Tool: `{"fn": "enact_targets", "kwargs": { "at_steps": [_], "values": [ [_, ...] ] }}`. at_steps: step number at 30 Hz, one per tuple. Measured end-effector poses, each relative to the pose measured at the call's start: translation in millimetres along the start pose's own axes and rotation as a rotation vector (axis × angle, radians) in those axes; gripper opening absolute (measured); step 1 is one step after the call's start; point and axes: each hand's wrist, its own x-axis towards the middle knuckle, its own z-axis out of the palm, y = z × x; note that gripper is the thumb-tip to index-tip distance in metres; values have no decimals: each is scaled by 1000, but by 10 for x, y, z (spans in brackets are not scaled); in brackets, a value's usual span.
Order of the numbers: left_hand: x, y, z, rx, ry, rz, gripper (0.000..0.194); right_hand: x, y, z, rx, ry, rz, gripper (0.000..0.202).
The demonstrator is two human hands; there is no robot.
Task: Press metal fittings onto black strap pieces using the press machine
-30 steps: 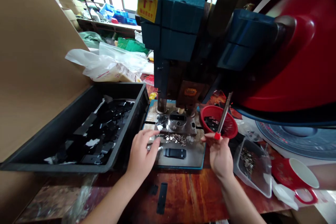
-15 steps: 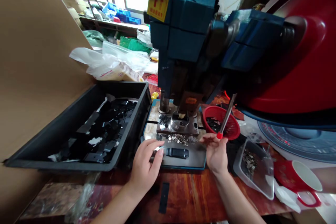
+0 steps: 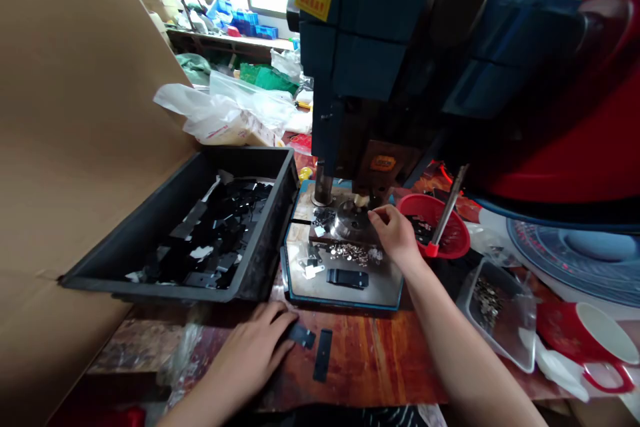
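My left hand (image 3: 257,343) is low over the table, thumb and fingers closed on one end of a small dark flat strip (image 3: 302,335). Beside it, a second dark strip (image 3: 323,355) with small holes lies flat on the wood. At the press, my right hand (image 3: 395,233) has its fingertips pinched together at the right side of the round metal die (image 3: 350,219); whatever is between them is too small to make out. In front of the die, small shiny metal pieces (image 3: 350,253) are scattered, and a stack of dark strips (image 3: 347,278) sits on the press base (image 3: 327,295).
A black bin (image 3: 280,213) of dark flat pieces stands at left. The blue press head (image 3: 370,33) hangs above the die. On the right are a lever with a red tip (image 3: 432,250), a red basket (image 3: 460,248), a clear tray (image 3: 523,353) of metal bits and a red mug (image 3: 560,327).
My left hand has moved down from the press base to the table and now has a dark strip. My right hand has left the lever and reached up to the die.
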Motion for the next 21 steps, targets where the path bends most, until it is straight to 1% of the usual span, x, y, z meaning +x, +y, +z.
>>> {"fn": "enact_targets", "kwargs": {
  "at_steps": [2,5,7,9,10,11,12,15,16,17,18,21],
  "values": [
    [39,-2,9,-10,-20,-10,26,-19,123,-103,98,100,53,34],
    [67,-9,25,-39,-22,-20,19,-78,387,-339,259,268,165,36],
    [68,-17,40,-63,-12,-22,16,-171,535,-480,284,364,214,37],
    [64,-27,61,-80,4,-27,13,-325,598,-542,238,414,213,37],
    [62,-31,74,-88,6,-29,12,-420,593,-536,204,398,192,36],
    [61,-36,86,-96,5,-29,11,-518,566,-508,165,349,154,34],
    [61,-39,98,-107,0,-25,11,-613,521,-461,125,248,99,29],
    [57,-41,99,-158,2,19,16,-810,344,-280,-10,-135,-165,20],
    [52,-35,81,-178,16,39,17,-836,290,-227,-67,-220,-235,20],
    [47,-25,51,-202,39,57,18,-843,247,-183,-126,-275,-284,20],
    [41,-9,12,-230,66,72,18,-838,216,-151,-180,-304,-311,21],
    [45,70,-134,-354,165,81,19,-804,190,-108,-283,-325,-336,21]
  ]
}}
